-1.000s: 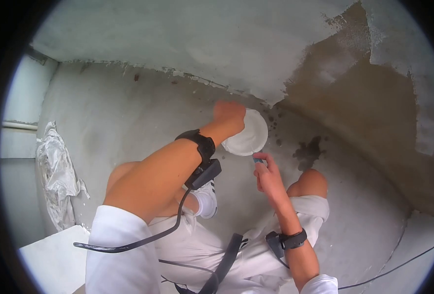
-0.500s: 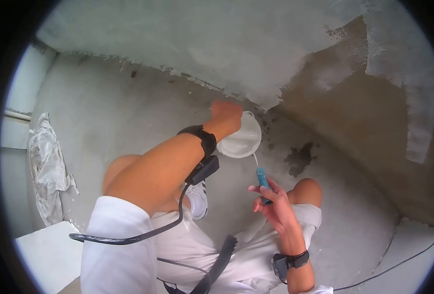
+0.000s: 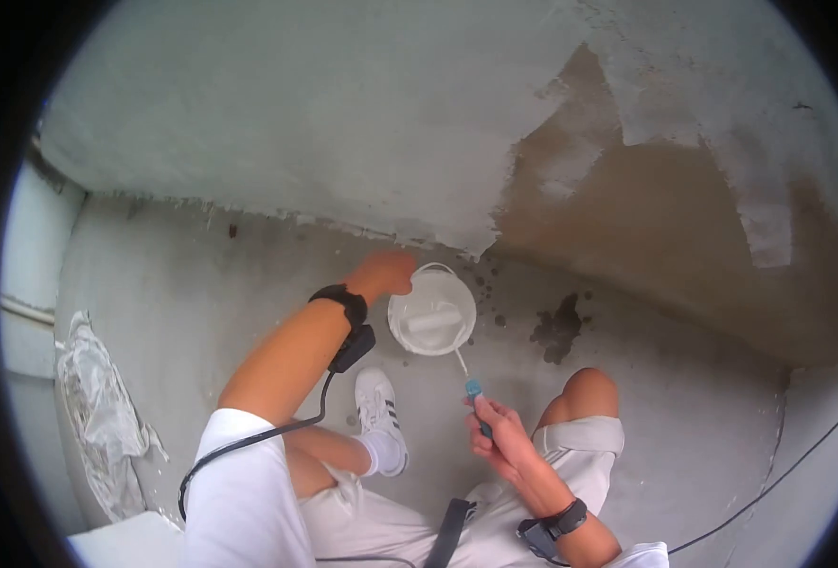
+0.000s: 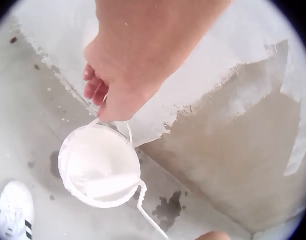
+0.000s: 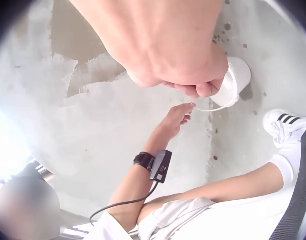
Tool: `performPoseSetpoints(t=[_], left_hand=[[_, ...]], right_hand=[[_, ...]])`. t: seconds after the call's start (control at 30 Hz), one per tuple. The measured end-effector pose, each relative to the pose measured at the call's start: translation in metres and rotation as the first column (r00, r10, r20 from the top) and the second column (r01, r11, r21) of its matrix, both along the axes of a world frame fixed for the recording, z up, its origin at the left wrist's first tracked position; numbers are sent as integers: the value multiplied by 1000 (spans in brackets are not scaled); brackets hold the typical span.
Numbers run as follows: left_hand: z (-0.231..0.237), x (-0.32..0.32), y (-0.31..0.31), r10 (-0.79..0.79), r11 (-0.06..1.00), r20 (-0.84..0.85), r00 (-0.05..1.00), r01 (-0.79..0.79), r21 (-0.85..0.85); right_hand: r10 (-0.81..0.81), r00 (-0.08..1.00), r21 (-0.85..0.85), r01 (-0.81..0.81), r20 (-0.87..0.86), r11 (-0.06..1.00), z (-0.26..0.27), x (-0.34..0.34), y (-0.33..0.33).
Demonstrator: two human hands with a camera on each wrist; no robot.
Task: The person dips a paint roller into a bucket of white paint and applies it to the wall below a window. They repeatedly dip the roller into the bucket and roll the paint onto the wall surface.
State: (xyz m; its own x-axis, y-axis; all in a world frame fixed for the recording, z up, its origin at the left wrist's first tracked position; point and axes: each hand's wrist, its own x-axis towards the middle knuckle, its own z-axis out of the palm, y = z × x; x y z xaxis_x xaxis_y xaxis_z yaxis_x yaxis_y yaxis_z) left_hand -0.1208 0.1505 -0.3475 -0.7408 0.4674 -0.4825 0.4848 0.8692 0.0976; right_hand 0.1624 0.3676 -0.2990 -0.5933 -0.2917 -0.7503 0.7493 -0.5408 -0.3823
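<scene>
While gripping thin white bail handle [image 4: 130,131] with curled fingers of left hand [image 3: 388,273], also grasping teal roller grip [image 3: 474,388] with right hand [image 3: 509,434]. Holding left hand at far-left side of round white plastic bucket [image 3: 449,295], above rim level in left wrist view. Holding right hand on near side of bucket, clear of rim, fingers and thumb closed round roller grip.

Thin white rod [image 3: 463,363] running from roller grip across near rim of bucket. White cylindrical roller head [image 3: 433,319] lying sideways inside bucket, toward near side. Can't tell bucket contact with floor.

Around bucket: white sneaker with black stripes [image 3: 377,407] just near-left; dark irregular wet stain [image 3: 556,327] to right, smaller dark spots between; crumpled whitish plastic sheet [image 3: 97,407] well off to left. Beyond bucket: wall with pale grey-white coating [image 3: 277,123], rough-edged brown patch [image 3: 646,199] up and right. Under all this: smooth grey floor [image 3: 665,417].
</scene>
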Motion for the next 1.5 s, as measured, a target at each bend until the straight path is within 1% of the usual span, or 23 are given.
performPoseSetpoints(t=[0.03,0.07,0.13,0.17,0.2,0.23,0.27,0.33,0.37,0.47,0.57,0.67,0.7,0.77,0.87,0.97,1.07,1.17,1.23,1.37,1.47,1.5], left_hand=[[-6,-9,-2,-52,998,59,997,50,35],[-13,-19,-7,-99,993,119,988,91,73],[-26,-24,-26,-49,973,149,988,13,231],[-36,-23,-34,-15,950,178,984,-41,309],[-26,-19,-36,36,967,256,966,-98,234],[4,-19,-37,92,977,332,939,-150,151],[19,-22,-39,153,979,394,906,-193,64],[11,-25,-42,33,988,337,941,-81,128],[8,-26,-44,-28,987,302,953,-21,157],[-21,-31,-50,-2,985,242,970,-41,170],[-46,-45,-51,-74,993,216,974,52,107],[-58,-49,-51,-61,995,203,977,42,94],[-63,-49,-53,-66,992,186,980,45,117],[-67,-50,-56,-76,986,151,986,52,156],[-45,-47,-54,-118,985,189,975,91,148],[-45,-48,-53,-130,981,226,965,92,170],[-42,-44,-54,-95,983,231,968,54,177],[-39,-40,-54,-99,991,257,961,72,115],[-33,-37,-53,-91,992,271,958,63,111],[-21,-30,-51,-71,992,264,962,40,119],[-21,-29,-52,-55,988,284,957,10,157],[-24,-29,-52,-48,984,266,963,1,176]], right_hand=[[18,1000,54,-17,-12,998,9,0,-4],[-11,1000,28,11,8,1000,11,0,-4],[-37,997,-16,38,64,999,16,5,-4],[-41,998,35,40,42,999,19,5,-6],[-36,999,86,33,32,996,22,9,-8],[-26,999,134,22,23,991,25,13,-11],[-22,1000,188,18,18,982,24,16,-14],[-26,1000,283,28,-12,959,24,19,-22],[-44,999,291,50,-26,955,26,20,-24],[-100,993,304,115,-65,946,42,21,-27],[-135,986,301,159,-99,940,63,12,-25],[-164,975,291,202,-149,935,91,-4,-20],[-180,969,286,223,-170,932,105,-14,-17],[-181,953,269,245,-243,931,130,-30,-7],[-195,901,289,320,-387,902,167,-56,3],[-202,859,316,378,-470,870,187,-74,8],[-263,848,310,431,-460,847,176,-80,0],[-329,840,266,466,-431,844,142,-82,-6],[-374,847,250,483,-378,839,115,-87,-9],[-377,872,269,462,-311,845,54,-97,-8],[-345,897,291,420,-275,860,1,-108,2],[-335,904,291,407,-266,866,-17,-113,5]])
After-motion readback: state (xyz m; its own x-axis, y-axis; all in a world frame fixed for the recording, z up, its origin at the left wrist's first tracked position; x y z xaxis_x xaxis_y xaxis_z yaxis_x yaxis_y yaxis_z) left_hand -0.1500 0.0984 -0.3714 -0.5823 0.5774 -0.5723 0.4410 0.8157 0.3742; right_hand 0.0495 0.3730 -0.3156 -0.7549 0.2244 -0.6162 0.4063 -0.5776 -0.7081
